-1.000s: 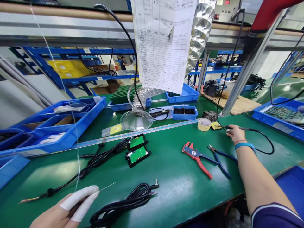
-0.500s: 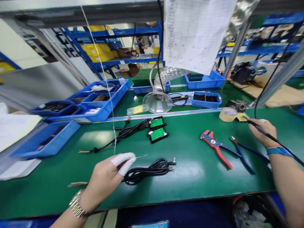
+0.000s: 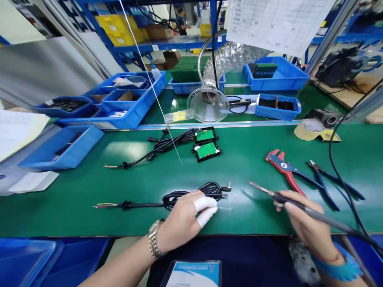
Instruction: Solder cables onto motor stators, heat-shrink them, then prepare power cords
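Note:
My left hand (image 3: 187, 213), with white finger cots on thumb and forefinger, pinches a thin silvery wire (image 3: 225, 208), likely solder. Its tip points right, just below the stripped end of a coiled black cable (image 3: 176, 195). That cable lies flat, its coloured wires fanned out at the left and a metal plug at the upper right. My right hand (image 3: 302, 211) grips a soldering iron (image 3: 287, 199) like a pen, tip pointing left, apart from the cable. Beyond them, two green circuit boards (image 3: 206, 150) in black housings lie beside another black cable (image 3: 161, 148).
Red-and-blue wire strippers (image 3: 287, 167) and side cutters (image 3: 326, 183) lie at the right. A tape roll (image 3: 309, 128) is behind them. A fume funnel (image 3: 208, 104) stands at the back, with blue bins (image 3: 131, 115) to its left. A thin strand (image 3: 155, 93) hangs down.
My right hand has brought the soldering iron left and nearer from beside the tape roll. My left hand has moved right along the coiled cable with the wire. The view has tilted down.

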### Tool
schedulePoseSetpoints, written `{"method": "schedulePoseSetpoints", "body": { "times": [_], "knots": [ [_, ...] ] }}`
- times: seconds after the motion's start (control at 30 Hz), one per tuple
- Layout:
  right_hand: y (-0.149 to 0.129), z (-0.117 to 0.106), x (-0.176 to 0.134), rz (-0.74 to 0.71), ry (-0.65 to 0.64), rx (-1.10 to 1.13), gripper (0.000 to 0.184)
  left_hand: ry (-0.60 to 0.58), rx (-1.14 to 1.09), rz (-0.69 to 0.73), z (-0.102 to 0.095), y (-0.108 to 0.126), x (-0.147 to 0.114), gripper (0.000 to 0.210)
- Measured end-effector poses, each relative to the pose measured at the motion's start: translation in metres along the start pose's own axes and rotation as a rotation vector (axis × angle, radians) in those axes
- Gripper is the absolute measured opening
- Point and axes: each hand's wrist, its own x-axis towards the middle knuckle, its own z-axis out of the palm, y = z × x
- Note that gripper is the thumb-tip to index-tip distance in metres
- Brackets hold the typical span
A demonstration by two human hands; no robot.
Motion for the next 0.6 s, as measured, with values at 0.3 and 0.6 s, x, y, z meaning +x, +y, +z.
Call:
{"method": "schedulePoseSetpoints", "body": {
  "times": [0.3, 0.6],
  "knots": [
    [0.006, 0.031, -0.012, 0.266, -0.125, 0.393, 0.019, 0.135, 0.031, 0.093, 0.030, 0.004, -0.021, 0.009],
    [-0.008, 0.048, -0.024, 0.483, -0.065, 0.521, 0.026, 0.330, 0.157, 0.046, 0.033, -0.004, -0.015, 0.013]
  ]
}}
